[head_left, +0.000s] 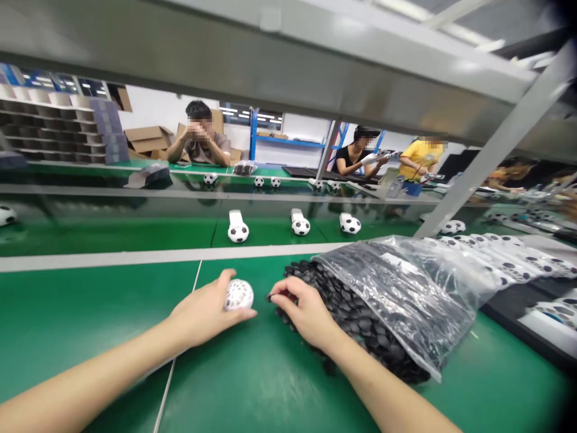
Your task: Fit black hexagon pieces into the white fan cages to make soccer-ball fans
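Perforated white ball shell (pixel 238 294), near centre, gripped by the closed left hand (pixel 202 314) above a green workbench (pixel 90 313). Right hand (pixel 304 313), just beside it, pinches one of the black pieces (pixel 347 307) heaped at the mouth of a clear plastic bag (pixel 401 288) to the right. Far side: black-and-white balls (pixel 238 233) lying against white stands (pixel 235 218). Beyond, a co-worker in grey (pixel 202 147) and another in yellow (pixel 421 159).
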`<state>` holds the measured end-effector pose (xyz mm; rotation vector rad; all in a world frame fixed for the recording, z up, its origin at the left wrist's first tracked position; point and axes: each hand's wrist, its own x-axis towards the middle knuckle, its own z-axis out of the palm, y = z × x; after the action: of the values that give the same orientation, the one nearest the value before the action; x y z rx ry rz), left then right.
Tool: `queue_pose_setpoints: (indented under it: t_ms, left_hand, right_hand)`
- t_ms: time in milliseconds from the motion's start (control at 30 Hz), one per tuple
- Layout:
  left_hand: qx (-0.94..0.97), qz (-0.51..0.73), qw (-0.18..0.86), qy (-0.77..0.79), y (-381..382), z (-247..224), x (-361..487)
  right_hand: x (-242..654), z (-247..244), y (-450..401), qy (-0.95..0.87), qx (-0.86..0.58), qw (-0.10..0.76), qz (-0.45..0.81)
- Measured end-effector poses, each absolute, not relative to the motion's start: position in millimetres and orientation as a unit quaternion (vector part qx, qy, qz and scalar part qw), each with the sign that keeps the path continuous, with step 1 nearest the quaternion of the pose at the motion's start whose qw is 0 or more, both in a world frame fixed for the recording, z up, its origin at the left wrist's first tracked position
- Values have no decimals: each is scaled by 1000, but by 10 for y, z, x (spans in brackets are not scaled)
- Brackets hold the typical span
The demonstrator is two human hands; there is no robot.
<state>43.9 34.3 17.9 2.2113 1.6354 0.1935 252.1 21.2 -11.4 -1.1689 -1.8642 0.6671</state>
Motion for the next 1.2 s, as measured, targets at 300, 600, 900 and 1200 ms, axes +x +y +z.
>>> queue_pose_setpoints:
  t_ms: [300, 600, 900, 1200]
  left_hand:
    - [838, 110, 192, 498, 355, 40, 594]
    - [842, 125, 197, 486, 368, 53, 576]
    - [839, 127, 209, 485, 367, 44, 559]
    - [850, 121, 209, 467, 357, 66, 584]
  right_hand:
    - [2396, -93, 85, -779, -399, 402, 269]
    - [2308, -173, 108, -774, -416, 419, 227]
    - [2329, -237, 142, -753, -446, 388, 290]
    - [2367, -174, 181, -771, -447, 358, 278]
